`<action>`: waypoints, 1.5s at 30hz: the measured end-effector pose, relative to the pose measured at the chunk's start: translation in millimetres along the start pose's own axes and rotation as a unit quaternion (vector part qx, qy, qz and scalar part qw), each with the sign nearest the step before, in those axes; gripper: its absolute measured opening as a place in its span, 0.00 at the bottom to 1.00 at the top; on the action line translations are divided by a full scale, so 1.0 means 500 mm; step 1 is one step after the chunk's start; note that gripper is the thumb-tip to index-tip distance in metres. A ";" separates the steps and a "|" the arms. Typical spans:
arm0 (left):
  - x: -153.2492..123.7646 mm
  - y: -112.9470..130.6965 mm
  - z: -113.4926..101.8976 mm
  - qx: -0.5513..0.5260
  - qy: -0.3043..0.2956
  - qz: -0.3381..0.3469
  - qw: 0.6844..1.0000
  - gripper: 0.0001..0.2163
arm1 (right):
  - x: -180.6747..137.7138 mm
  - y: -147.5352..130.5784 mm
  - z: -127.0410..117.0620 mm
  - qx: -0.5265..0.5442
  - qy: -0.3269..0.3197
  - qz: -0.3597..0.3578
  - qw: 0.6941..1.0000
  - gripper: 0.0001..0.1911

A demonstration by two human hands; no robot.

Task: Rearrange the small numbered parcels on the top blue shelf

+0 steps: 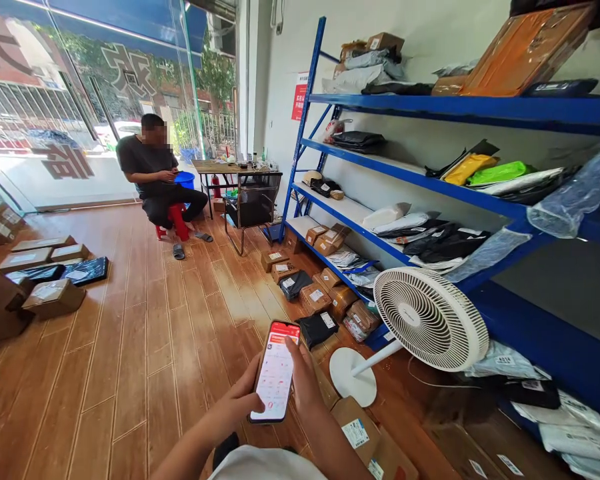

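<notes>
Both hands cradle what I'm watching: left hand (237, 403) and right hand (305, 380) wrapped around the red-cased lit smartphone (275, 380), long axis pointing away, left of the white round floor fan (430, 319).

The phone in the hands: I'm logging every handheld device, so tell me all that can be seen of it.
The phone is a slim slab with a red case edge, its lit screen showing a red header over a white page of small icons. It is held upright, tilted slightly right, above the wooden floor. The left hand cradles its lower left edge, thumb on the screen; the right hand grips its right side.
</notes>
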State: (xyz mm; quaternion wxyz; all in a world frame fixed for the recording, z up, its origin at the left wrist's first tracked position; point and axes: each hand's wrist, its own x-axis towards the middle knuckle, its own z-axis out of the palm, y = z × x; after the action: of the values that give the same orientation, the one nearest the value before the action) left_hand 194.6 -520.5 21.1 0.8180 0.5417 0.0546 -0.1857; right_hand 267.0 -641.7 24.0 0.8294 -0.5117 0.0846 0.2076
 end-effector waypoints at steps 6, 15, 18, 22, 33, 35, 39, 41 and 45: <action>0.014 -0.028 -0.004 -0.011 0.006 -0.011 1.000 0.48 | 0.012 0.022 -0.018 -0.004 0.019 0.004 1.000 0.29; 0.012 0.020 0.004 -0.114 0.033 -0.008 0.993 0.49 | -0.033 0.021 -0.047 -0.062 -0.178 -0.039 0.981 0.20; 0.016 0.023 0.007 -0.107 0.047 -0.014 0.993 0.48 | -0.030 0.017 -0.048 -0.042 -0.191 -0.030 0.980 0.23; 0.020 0.020 0.010 -0.079 0.058 -0.029 0.995 0.50 | -0.028 0.013 -0.051 -0.050 -0.191 -0.027 0.980 0.29; 0.024 0.027 0.013 -0.095 0.063 -0.045 0.992 0.52 | -0.030 0.018 -0.056 -0.075 -0.175 -0.030 0.981 0.25; 0.023 0.021 0.011 -0.096 0.058 -0.048 0.993 0.52 | -0.030 0.017 -0.053 -0.042 -0.160 -0.012 0.986 0.21; 0.022 0.017 0.014 -0.093 0.057 -0.050 0.993 0.52 | -0.031 0.016 -0.053 -0.049 -0.162 -0.015 0.985 0.24; 0.020 0.019 0.016 -0.090 0.055 -0.050 0.993 0.52 | -0.032 0.019 -0.057 -0.073 -0.178 -0.035 0.981 0.27; 0.020 0.022 0.019 -0.087 0.053 -0.040 0.994 0.52 | -0.036 0.026 -0.070 -0.101 -0.198 -0.058 0.973 0.31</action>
State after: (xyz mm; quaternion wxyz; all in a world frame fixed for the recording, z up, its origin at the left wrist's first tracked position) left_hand 206.5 -528.0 31.5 0.8500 0.4747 0.1353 -0.1840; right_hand 247.5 -672.2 3.5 0.7843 -0.5459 -0.1323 0.2635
